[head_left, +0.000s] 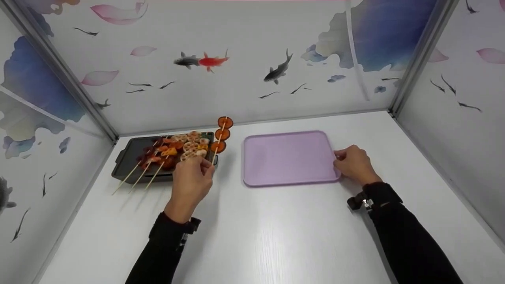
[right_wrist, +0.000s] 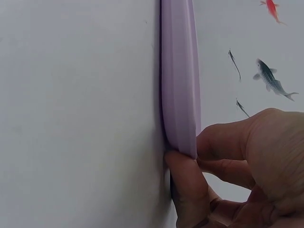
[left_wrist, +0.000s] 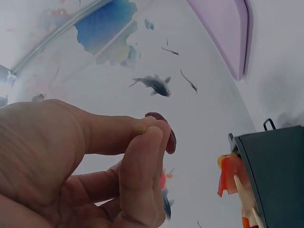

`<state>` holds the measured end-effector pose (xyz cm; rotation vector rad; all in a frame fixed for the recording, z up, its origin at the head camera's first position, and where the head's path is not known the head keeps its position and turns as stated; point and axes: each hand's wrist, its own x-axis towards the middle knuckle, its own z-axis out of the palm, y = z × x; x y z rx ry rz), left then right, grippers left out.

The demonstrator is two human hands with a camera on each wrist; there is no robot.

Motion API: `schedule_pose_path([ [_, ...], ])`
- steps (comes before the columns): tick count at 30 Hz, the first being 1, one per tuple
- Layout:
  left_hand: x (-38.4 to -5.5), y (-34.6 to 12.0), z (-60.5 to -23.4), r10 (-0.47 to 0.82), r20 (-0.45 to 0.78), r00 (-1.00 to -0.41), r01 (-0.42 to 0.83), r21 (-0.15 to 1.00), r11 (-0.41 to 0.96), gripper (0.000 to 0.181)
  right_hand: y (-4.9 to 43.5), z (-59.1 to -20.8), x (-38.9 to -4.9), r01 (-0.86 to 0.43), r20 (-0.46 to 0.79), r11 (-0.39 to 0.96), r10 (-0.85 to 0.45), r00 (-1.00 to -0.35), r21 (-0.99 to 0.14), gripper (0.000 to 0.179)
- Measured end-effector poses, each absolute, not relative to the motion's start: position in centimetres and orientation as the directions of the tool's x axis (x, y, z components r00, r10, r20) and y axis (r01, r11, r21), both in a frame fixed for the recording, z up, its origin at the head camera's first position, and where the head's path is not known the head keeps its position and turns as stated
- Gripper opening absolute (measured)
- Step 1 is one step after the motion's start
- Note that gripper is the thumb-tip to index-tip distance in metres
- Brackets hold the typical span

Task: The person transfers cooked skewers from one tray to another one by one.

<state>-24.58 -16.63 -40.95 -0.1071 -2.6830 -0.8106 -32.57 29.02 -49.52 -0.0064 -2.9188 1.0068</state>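
Observation:
My left hand [head_left: 191,179] pinches the bare stick of a skewer [head_left: 223,134] threaded with three round, dark-rimmed orange slices. The skewer points up and away, raised near the right end of a dark grill pan [head_left: 130,159]. In the left wrist view the thumb and fingertips meet on the stick, and most of the slices are hidden behind them. On the right, my right hand [head_left: 355,162] grips the right edge of a bare purple tray [head_left: 290,157], which lies on the table. The right wrist view shows thumb and fingers around the tray's rim [right_wrist: 180,95].
Several other skewers [head_left: 161,152] of food lie on the grill pan, some sticks reaching over its front edge. The white table [head_left: 268,228] is bounded by a printed back wall [head_left: 244,90] and side walls with metal corner posts.

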Motion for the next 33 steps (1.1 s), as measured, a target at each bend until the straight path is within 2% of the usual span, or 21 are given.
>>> schedule_pose_path([
  [8,-25.6,-13.7,-41.5,-0.036,0.225,-0.974,0.100,0.564,0.820,0.007,28.9,-49.6,-32.7,-0.018,0.054,0.785,0.019,-0.998,-0.620,0.043],
  [20,-27.1,-10.9,-44.4,0.063,0.295,-0.953,0.210,0.500,0.840,0.016,29.1,-49.5,-32.4,-0.030,0.068,0.783,0.016,-0.998,-0.621,0.042],
  [33,-28.3,-9.3,-46.7,0.076,0.223,-0.972,0.189,0.542,0.819,0.023,29.0,-49.7,-32.4,-0.016,0.055,0.788,0.023,-0.998,-0.616,0.042],
])
